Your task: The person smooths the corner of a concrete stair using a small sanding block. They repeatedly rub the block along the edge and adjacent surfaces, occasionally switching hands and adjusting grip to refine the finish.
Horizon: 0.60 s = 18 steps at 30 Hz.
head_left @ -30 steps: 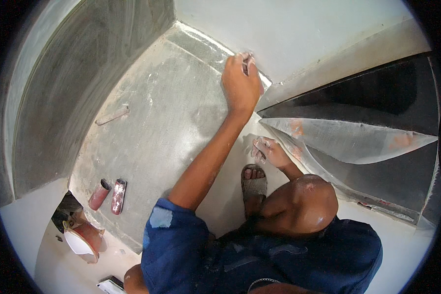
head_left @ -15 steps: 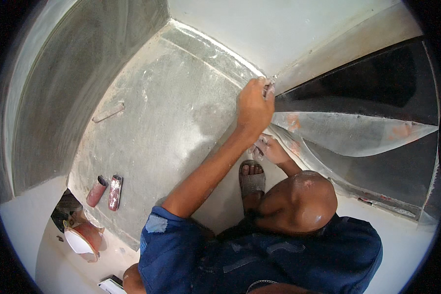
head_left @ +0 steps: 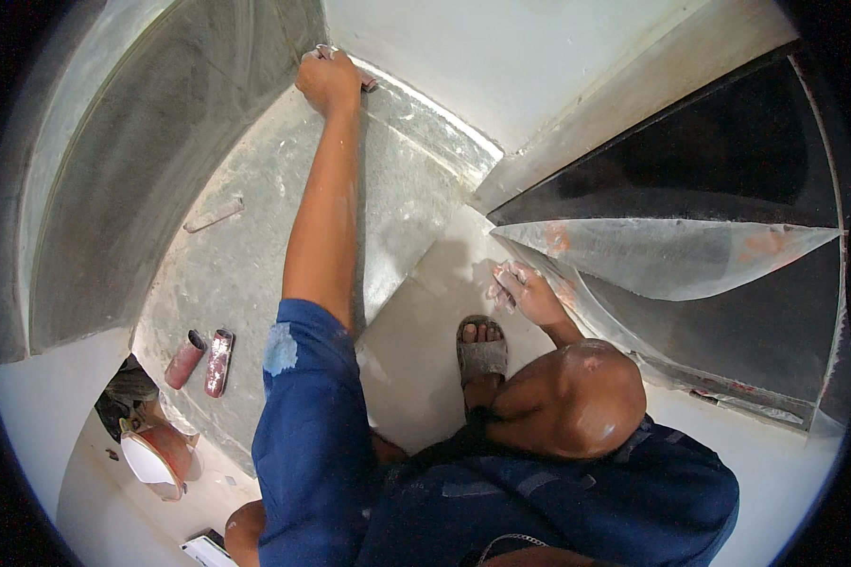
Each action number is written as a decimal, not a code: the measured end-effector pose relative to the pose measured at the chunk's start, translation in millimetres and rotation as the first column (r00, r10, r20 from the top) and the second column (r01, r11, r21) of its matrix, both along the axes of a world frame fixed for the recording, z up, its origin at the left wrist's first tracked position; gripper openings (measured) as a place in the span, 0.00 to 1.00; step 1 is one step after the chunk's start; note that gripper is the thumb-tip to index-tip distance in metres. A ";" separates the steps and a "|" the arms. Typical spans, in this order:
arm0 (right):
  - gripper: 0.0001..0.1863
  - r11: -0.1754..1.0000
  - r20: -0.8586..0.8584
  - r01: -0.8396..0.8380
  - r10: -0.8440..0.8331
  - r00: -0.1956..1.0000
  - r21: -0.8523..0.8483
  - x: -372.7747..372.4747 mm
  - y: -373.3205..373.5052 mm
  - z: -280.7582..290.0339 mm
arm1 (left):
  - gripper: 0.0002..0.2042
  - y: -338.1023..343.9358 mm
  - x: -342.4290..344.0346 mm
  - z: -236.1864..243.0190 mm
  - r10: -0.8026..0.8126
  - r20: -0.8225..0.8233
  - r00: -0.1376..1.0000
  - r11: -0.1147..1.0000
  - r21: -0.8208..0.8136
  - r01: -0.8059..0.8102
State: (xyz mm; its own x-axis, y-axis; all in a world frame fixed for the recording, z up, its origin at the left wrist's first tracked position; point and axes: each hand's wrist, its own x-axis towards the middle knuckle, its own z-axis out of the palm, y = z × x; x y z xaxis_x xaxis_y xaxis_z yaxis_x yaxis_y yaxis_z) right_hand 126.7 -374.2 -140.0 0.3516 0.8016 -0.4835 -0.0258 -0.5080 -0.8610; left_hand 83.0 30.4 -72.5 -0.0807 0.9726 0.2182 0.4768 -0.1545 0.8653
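Note:
My left hand (head_left: 329, 83) is stretched out to the far corner of the grey slab, closed around a piece of reddish-brown sandpaper (head_left: 368, 83) whose end sticks out on the right. It presses along the white-dusted strip (head_left: 425, 106) at the foot of the pale wall. My right hand (head_left: 529, 293) hangs near my raised knee, its fingers loosely bent and slightly apart, coated in white dust, with nothing visible in them. Two rolled pieces of the same sandpaper, one dusty roll (head_left: 219, 363) and one darker roll (head_left: 186, 360), lie on the slab at left.
A thin bent strip (head_left: 214, 215) lies on the grey slab (head_left: 255, 283). Dark panels (head_left: 709, 170) with loose plastic sheeting (head_left: 671, 255) stand on the right. At lower left is an orange-brown container (head_left: 168, 457) with a white inside. My sandalled foot (head_left: 482, 354) rests on pale floor.
My left hand has swept from the strip's right end to the far left corner, sandpaper in its grip. My right hand stays near the knee, now in plainer view.

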 end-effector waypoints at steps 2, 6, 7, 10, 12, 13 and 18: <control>0.15 0.999 -0.006 0.005 -0.005 1.000 -0.039 0.7 -0.5 1.4 | 0.11 6.7 3.6 -1.9 -0.023 0.046 0.999 0.999 -0.026 0.024; 0.15 0.998 0.005 -0.012 0.012 1.000 -0.064 -2.9 4.7 2.8 | 0.11 4.8 6.9 -6.1 -0.022 -0.005 1.000 0.999 0.028 0.022; 0.15 0.998 0.007 -0.008 0.008 1.000 -0.058 -0.8 2.7 2.2 | 0.10 -4.8 15.4 -8.3 -0.013 -0.044 0.999 0.999 0.052 0.015; 0.15 0.999 -0.007 -0.019 0.019 1.000 -0.028 -0.6 1.5 -3.6 | 0.10 -43.2 18.5 -8.2 -0.111 0.092 0.990 0.992 0.065 0.105; 0.16 0.999 -0.034 -0.044 0.044 0.998 0.007 0.2 5.2 -12.1 | 0.13 -64.5 16.6 -12.3 -0.127 0.084 0.988 0.985 0.129 0.116; 0.16 0.999 -0.045 -0.052 0.053 0.998 0.015 -1.9 7.9 -11.9 | 0.14 -75.3 15.2 -14.0 -0.132 0.081 0.988 0.980 0.162 0.118; 0.15 0.996 -0.060 -0.066 0.062 0.996 -0.064 -5.7 16.4 2.4 | 0.07 -185.5 -17.3 5.7 -0.762 0.067 0.644 0.640 -0.074 0.765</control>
